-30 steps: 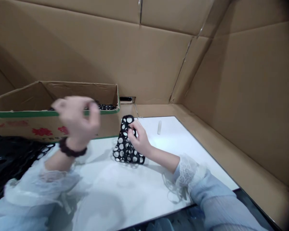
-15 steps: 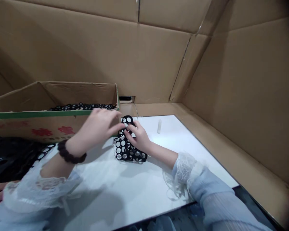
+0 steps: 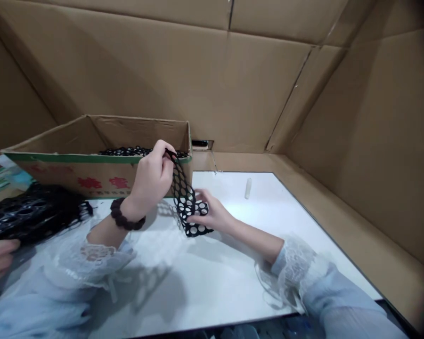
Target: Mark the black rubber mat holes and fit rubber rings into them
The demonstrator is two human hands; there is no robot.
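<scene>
A strip of black mesh fabric with round holes (image 3: pixel 183 184) stretches between my hands above the white board (image 3: pixel 233 278). My left hand (image 3: pixel 151 176), with a dark beaded-looking band at the wrist, pinches the raised upper end of it in front of the cardboard box. My right hand (image 3: pixel 214 213) grips the lower, folded part near the board, thumb on the near side and fingers behind. Some of the right fingertips are hidden by the mesh.
The open cardboard box (image 3: pixel 155 181) with green rim and red lettering holds more black mesh (image 3: pixel 127 151). A small whitish translucent tube (image 3: pixel 248 188) lies on the board. At left, another person's hand (image 3: pixel 0 259) is by a black pile (image 3: pixel 35 212). Cardboard walls (image 3: pixel 144 70) surround the board.
My left hand has risen and pulled one end of the mesh up, unfolding it into a strip. My right hand has moved lower on it. The view has shifted left.
</scene>
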